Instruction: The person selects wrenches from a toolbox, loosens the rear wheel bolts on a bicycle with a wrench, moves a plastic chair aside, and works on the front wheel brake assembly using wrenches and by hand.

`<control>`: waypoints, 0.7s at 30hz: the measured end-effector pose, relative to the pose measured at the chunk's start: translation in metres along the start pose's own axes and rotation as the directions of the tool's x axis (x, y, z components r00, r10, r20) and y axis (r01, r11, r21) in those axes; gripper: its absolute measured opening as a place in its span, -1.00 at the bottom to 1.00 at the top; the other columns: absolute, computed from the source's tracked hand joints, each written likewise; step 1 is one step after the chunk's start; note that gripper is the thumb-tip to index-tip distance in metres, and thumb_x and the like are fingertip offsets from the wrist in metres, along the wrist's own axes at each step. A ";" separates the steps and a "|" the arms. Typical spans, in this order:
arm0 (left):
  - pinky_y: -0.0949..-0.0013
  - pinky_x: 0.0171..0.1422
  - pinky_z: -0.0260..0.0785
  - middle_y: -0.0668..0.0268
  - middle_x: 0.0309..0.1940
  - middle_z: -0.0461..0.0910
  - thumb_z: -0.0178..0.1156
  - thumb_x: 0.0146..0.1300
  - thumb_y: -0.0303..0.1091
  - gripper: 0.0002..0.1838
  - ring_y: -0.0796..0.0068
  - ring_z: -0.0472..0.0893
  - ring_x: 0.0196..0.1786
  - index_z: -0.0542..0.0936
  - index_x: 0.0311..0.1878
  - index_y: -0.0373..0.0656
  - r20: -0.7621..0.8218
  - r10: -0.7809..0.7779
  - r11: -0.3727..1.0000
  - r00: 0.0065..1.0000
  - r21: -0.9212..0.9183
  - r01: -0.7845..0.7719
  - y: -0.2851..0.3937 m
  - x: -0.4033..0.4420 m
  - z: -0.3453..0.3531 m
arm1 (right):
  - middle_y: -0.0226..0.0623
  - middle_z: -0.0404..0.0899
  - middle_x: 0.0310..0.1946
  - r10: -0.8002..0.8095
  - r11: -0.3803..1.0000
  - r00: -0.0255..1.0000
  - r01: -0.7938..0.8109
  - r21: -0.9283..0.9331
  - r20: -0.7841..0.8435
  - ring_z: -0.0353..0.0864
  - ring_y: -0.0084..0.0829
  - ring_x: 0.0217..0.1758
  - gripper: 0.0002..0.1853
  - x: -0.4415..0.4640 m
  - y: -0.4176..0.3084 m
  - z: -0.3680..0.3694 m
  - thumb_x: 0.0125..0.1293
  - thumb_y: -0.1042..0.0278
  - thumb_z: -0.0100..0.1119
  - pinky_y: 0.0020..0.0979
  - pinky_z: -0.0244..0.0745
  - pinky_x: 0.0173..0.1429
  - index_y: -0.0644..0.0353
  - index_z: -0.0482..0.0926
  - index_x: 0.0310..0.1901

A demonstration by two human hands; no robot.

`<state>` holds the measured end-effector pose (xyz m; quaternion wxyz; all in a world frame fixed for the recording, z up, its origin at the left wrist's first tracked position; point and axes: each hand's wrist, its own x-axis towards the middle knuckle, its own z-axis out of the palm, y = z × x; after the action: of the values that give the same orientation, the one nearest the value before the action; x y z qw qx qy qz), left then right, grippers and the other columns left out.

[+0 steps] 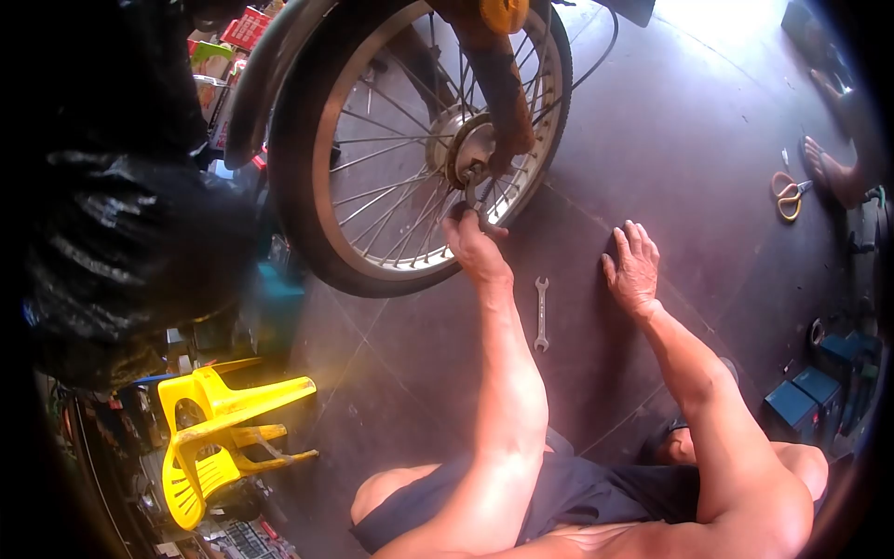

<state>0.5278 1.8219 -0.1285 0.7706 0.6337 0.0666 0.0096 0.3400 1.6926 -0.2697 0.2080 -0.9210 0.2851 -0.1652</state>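
Note:
My left hand [477,246] is closed around a wrench [471,192] at the hub of a spoked motorcycle wheel [328,177]. The wrench's upper end meets the axle nut, below the rusty fork leg [503,102]; its grip is partly hidden by my fingers. My right hand [635,268] lies flat on the dark floor with its fingers stretched out, holding nothing. Between my two arms, an open-ended spanner [541,315] lies on the floor, apart from both hands.
A yellow plastic chair [219,419] stands at the left, near a large black covered shape [121,242]. Scissors [789,196] lie on the right beside another person's foot [831,172]. Blue-green boxes [805,399] sit at the lower right.

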 end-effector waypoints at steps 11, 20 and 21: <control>0.42 -0.60 0.30 0.37 -0.54 0.40 0.02 0.31 -0.31 -0.82 0.57 0.30 -0.63 0.48 -0.15 -0.20 -0.059 -0.097 0.995 0.994 0.023 0.099 0.014 -0.006 0.006 | -0.09 0.25 0.42 0.000 1.000 1.000 0.000 -0.001 -0.001 0.12 -0.07 0.52 -0.41 -0.001 -0.001 0.000 0.25 0.17 0.27 -0.04 0.01 0.53 0.20 0.43 0.29; 0.36 -0.55 0.34 0.37 -0.42 0.46 -0.01 0.32 -0.34 -0.82 0.56 0.41 -0.49 0.47 -0.10 -0.18 0.035 -0.213 0.973 0.976 -0.085 0.215 0.006 0.001 -0.007 | -0.10 0.25 0.41 0.006 1.000 1.000 -0.006 -0.003 0.008 0.12 -0.07 0.53 -0.40 -0.002 0.001 0.000 0.26 0.17 0.26 -0.05 0.01 0.53 0.20 0.42 0.30; 0.35 -0.54 0.34 0.37 -0.43 0.46 -0.01 0.32 -0.35 -0.82 0.56 0.40 -0.51 0.46 -0.09 -0.19 -0.014 -0.182 0.977 0.983 -0.116 0.179 0.009 -0.003 -0.001 | -0.10 0.25 0.41 0.005 1.000 1.000 -0.005 -0.003 0.010 0.12 -0.07 0.53 -0.40 -0.001 0.001 -0.001 0.26 0.17 0.26 -0.05 0.01 0.53 0.20 0.42 0.30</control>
<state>0.5253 1.8247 -0.1200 0.8024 0.5798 0.1324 -0.0489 0.3386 1.6925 -0.2694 0.2088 -0.9213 0.2865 -0.1595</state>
